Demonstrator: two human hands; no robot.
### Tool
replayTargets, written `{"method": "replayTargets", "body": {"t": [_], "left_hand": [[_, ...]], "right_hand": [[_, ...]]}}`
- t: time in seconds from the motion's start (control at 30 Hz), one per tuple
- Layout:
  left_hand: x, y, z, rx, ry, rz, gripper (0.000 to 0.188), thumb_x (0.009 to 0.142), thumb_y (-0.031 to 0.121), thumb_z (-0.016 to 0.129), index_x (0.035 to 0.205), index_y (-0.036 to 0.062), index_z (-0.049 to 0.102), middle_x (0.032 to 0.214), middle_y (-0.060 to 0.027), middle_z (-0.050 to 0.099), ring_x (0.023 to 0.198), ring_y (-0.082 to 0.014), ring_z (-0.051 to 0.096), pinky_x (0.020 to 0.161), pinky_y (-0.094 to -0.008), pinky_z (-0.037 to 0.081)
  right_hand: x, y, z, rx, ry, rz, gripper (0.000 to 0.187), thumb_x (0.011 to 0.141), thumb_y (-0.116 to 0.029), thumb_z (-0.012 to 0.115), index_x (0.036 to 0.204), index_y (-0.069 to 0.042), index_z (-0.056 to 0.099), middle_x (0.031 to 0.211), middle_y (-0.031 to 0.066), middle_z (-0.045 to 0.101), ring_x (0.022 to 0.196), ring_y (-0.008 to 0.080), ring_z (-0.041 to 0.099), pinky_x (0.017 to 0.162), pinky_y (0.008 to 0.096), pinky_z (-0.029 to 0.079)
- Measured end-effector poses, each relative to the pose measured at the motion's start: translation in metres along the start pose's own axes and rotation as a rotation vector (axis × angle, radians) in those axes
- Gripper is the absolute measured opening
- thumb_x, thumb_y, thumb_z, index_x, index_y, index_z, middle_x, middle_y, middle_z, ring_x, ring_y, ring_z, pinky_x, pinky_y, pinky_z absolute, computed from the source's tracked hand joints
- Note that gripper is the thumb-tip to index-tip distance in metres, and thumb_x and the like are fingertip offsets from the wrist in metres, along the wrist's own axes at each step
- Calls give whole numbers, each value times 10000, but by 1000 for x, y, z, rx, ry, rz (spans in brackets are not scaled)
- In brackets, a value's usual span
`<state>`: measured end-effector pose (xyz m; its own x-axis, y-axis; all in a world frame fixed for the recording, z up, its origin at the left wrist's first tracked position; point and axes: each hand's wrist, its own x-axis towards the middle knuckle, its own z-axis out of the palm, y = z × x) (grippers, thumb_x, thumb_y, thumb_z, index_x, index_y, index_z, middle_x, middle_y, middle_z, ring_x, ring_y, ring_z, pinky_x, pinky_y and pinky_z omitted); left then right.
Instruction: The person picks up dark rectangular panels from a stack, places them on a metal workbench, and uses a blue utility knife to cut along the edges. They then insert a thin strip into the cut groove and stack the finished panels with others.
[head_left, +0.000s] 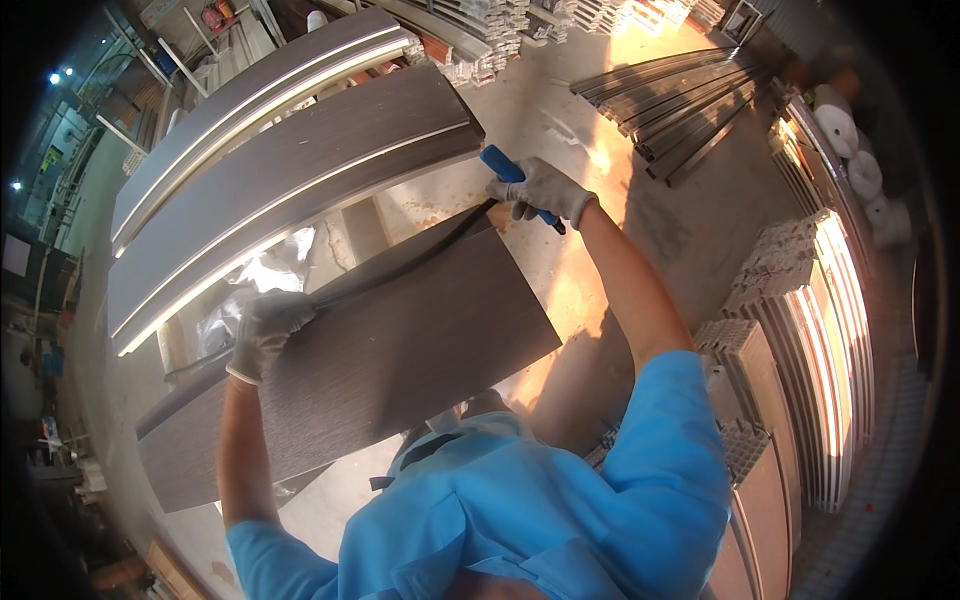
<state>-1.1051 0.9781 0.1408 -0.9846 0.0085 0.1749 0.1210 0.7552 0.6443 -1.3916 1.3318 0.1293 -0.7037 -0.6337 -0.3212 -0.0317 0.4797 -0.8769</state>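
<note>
A wide dark brown panel (pixel 400 340) with a fine grain lies in front of me. Along its far edge runs a thin, flexible dark strip (pixel 420 258), curving between my two gloved hands. My left hand (pixel 268 330) is closed around the strip near the panel's left part. Beyond the panel's far right corner, my right hand (pixel 545 192) grips a slim blue-handled tool (pixel 503 166) with a dark tip; its exact kind I cannot tell. The strip's right end reaches the fingers of that hand; whether they pinch it is hidden.
Two long brown panels (pixel 300 180) with pale edges lie beyond the work panel. Crumpled clear plastic film (pixel 275 268) sits between them. Dark metal profiles (pixel 670 100) lie on the floor at far right. Stacked bundled profiles (pixel 790 290) stand to my right.
</note>
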Motion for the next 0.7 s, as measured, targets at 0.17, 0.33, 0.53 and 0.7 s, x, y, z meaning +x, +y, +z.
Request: {"method": "replayTargets", "body": {"t": [0.17,0.33,0.53,0.7], "left_hand": [[0,6,4,67,84,-110,156,832,98,737,955,1,730,816,-73,690,775,-158,626,692,-300,492],[23,13,20,13,185,-30,156,818,7,718,974,8,717,820,-80,708,653,-152,634,611,-292,515],[54,40,45,-204,-3,-86,225,856,110,723,1059,14,710,831,-64,699,743,-107,637,675,-255,495],[79,50,70,-9,-34,-109,151,851,68,707,993,23,733,851,-79,696,768,-127,638,704,-271,500]], "right_hand": [[1,15,-6,61,-99,-164,277,835,-258,790,907,-19,670,755,51,660,618,107,624,593,251,523],[3,15,-4,55,17,-252,245,821,-216,806,891,-22,674,706,40,651,597,104,613,581,251,508],[4,25,0,32,83,-195,257,811,-230,818,876,-25,678,689,37,644,590,103,600,565,255,494],[2,32,-7,68,-84,-166,230,804,-219,818,849,-41,679,674,28,631,573,83,557,537,249,446]]}}
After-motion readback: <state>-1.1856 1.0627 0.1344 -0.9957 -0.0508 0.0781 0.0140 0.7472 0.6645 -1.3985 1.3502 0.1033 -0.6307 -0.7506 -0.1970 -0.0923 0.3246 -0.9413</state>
